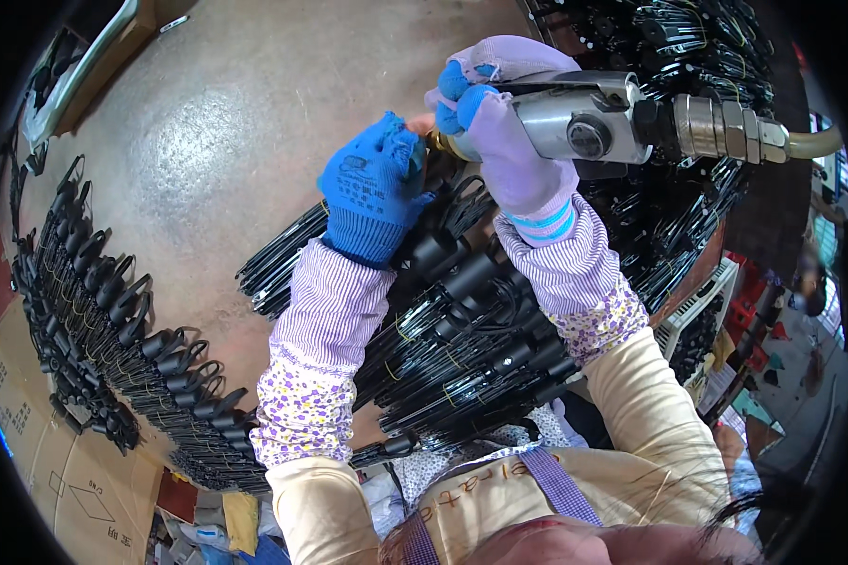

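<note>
My right hand (509, 127), in a lilac glove with blue fingertips, is wrapped round a silver pneumatic hand tool (561, 122). The tool lies level, its brass-coloured tip toward the left and a metal hose coupling (721, 129) at its right end. Against that tip my left hand (372, 184) is closed, in a blue glove with a bare fingertip showing. What its fingers pinch is hidden. Beneath both hands lie several bundles of black folding umbrella frames (481, 367), with thin ribs and dark handles.
A long row of similar black frames (160, 377) curves along the table's left side. More bundles (688, 47) are heaped at the far right. A pale air hose (815, 143) runs off right. An open carton (104, 75) stands far left; cardboard (66, 471) lies near left.
</note>
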### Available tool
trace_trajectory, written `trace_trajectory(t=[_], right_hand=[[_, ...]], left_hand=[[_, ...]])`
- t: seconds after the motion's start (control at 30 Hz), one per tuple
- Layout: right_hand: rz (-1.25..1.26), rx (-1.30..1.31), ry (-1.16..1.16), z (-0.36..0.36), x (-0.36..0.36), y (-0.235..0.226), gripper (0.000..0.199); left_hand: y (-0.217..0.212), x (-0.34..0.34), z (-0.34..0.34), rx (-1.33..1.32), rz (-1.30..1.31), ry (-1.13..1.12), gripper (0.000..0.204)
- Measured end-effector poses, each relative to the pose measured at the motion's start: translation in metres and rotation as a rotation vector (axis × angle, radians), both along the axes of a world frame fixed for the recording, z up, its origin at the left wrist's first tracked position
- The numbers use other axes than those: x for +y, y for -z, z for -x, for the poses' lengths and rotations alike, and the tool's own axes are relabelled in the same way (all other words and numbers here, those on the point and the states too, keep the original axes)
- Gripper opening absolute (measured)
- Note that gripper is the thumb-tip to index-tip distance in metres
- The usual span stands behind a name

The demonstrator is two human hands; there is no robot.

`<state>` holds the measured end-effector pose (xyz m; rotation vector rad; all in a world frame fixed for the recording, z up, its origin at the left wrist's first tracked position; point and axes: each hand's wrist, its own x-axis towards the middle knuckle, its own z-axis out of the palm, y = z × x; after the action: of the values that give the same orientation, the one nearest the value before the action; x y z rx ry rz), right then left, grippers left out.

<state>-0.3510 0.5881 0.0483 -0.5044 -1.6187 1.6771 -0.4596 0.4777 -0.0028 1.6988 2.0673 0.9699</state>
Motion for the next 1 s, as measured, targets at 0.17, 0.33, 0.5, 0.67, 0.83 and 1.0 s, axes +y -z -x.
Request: trace_trajectory(t=[0.17, 0.33, 0.5, 0.67, 0.83, 1.0], right_hand=[[0.022, -0.11, -0.076, -0.004, -0.004, 0.005, 0.016], [0.084, -0.216, -0.101, -0.01, -0.006, 0.011, 0.016], [0.072, -0.269, -0.099, -0.009, -0.01, 0.018, 0.015], [0.057, -0.327, -0.113, -0.005, -0.022, 0.022, 0.014], [0.04, -0.385, -0.129, -0.004, -0.032, 0.024, 0.013], [0.021, -0.447, -0.136, -0.002, -0.037, 0.033, 0.013]], left_hand=[[0.006, -0.003, 0.0, 0.025, -0.023, 0.003, 0.04], [0.007, -0.01, 0.004, 0.023, -0.03, -0.027, 0.04], [0.015, -0.022, 0.005, 0.021, 0.043, -0.051, 0.036], [0.025, -0.033, 0.008, -0.015, 0.069, -0.057, 0.031], [0.021, -0.036, 0.009, -0.027, 0.051, -0.071, 0.025], [0.024, -0.04, 0.011, -0.03, 0.042, -0.079, 0.022]])
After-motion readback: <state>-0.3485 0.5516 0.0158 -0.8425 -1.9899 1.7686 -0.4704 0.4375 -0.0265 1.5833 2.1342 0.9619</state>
